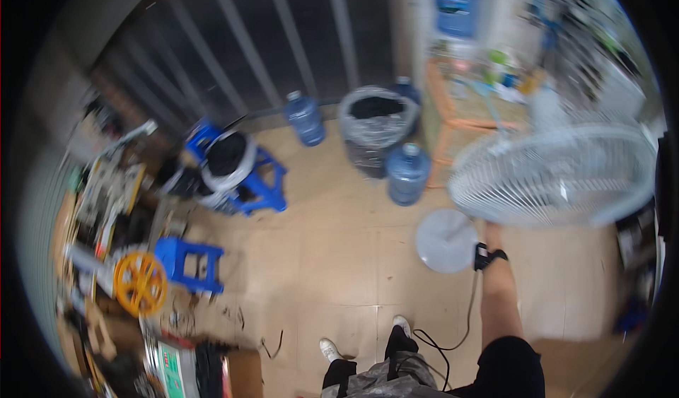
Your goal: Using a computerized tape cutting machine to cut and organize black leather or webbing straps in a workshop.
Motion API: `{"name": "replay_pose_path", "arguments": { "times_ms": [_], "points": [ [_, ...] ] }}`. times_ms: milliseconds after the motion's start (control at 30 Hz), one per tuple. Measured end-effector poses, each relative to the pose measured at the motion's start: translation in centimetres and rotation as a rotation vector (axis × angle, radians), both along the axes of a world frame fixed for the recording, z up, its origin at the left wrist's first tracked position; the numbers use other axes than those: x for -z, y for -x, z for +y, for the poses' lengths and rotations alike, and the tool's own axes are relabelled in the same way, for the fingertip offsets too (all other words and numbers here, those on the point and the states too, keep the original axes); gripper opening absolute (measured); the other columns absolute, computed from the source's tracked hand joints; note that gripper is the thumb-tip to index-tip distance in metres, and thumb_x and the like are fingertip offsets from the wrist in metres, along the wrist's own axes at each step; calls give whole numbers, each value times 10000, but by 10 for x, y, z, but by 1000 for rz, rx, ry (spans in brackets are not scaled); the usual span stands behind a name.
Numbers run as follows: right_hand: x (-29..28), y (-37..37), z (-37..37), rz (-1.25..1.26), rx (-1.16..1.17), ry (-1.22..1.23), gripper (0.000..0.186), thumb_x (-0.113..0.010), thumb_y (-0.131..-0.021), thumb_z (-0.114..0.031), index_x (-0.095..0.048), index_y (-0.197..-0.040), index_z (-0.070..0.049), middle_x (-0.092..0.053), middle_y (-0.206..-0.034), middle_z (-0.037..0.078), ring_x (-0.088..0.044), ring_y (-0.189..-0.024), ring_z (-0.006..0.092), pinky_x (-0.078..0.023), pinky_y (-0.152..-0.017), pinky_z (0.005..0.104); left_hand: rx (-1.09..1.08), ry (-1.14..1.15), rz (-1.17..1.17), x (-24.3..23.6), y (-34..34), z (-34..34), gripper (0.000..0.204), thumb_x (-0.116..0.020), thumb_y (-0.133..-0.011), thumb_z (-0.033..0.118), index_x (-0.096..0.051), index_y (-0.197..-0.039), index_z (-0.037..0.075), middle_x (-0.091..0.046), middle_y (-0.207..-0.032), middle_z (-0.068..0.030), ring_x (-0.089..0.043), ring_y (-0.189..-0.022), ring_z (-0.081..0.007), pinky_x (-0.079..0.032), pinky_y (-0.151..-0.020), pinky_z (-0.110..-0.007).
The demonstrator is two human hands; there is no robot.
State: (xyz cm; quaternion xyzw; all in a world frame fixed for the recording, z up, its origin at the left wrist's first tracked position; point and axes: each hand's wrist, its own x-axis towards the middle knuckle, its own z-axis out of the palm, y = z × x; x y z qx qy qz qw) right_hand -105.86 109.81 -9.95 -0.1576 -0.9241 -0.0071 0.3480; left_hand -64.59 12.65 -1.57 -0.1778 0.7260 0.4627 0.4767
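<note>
Yellow-orange plastic makes up the spoked wheel far to my left, beside a low blue stool. Just beyond that, a second blue stool stands next to a white bag with dark material showing in its mouth. Further right, a clear blue water bottle stands upright on the tiled floor, near the dark slatted wall. My white shoes are below, well apart from it. Next comes a big plastic-lined sack filled with something dark, and just in front of it to the right another bottle, near an orange-edged counter loaded with small items. The fan's round pale base sits on the floor nearby, a dark cord looping below it toward my legs. At right, the pale fan spreads its wire cage over my right grip, above a black wristband; my fingers are hidden behind it, so I cannot tell whether they are closed on anything. My left grip is out of view.
</note>
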Motion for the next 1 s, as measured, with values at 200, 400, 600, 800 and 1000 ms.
{"name": "replay_pose_path", "arguments": {
  "times_ms": [200, 400, 600, 800, 1000],
  "points": [
    [52, 65, -115, -163, -386, 439, 414, -452, -917, -317, -532, -1213, -40, -600, -1145, 125, -536, -1068, 272, -413, -896, 330, -665, 272, -104, -101, -235, 123, 407, -518, -897, 347, -587, -1152, 37, -649, -966, -124, -614, -886, -209, -483, -806, -341],
    [66, 68, 26, -321, -306, 633, 405, -434, -921, -323, -555, -1187, -42, -609, -1129, 116, -543, -1050, 249, -417, -878, 327, -917, 279, -139, -106, -261, 205, 416, -516, -903, 363, -586, -1157, 41, -651, -958, -118, -618, -880, -203, -485, -807, -339],
    [27, 134, -30, -467, -280, 782, 400, -423, -923, -327, -570, -1166, -45, -614, -1115, 109, -549, -1033, 233, -420, -863, 326, -789, 364, -154, -142, -194, 255, 426, -495, -918, 325, -563, -1152, -25, -639, -1022, -133, -617, -914, -197, -481, -836, -322],
    [1, 121, -102, -584, -318, 908, 380, -437, -918, -328, -566, -1145, -51, -610, -1086, 104, -555, -1006, 229, -427, -841, 333, -889, 348, -143, -135, -195, 270, 398, -494, -920, 288, -560, -1152, -28, -633, -1042, -135, -619, -911, -208, -482, -829, -322],
    [-1, 84, -159, -740, -330, 1035, 361, -452, -913, -328, -562, -1124, -58, -607, -1057, 100, -562, -978, 225, -434, -820, 340, -915, 369, -124, -119, -209, 272, 395, -551, -884, 291, -576, -1143, -6, -650, -969, -120, -624, -861, -190, -485, -792, -316]
  ]
}}
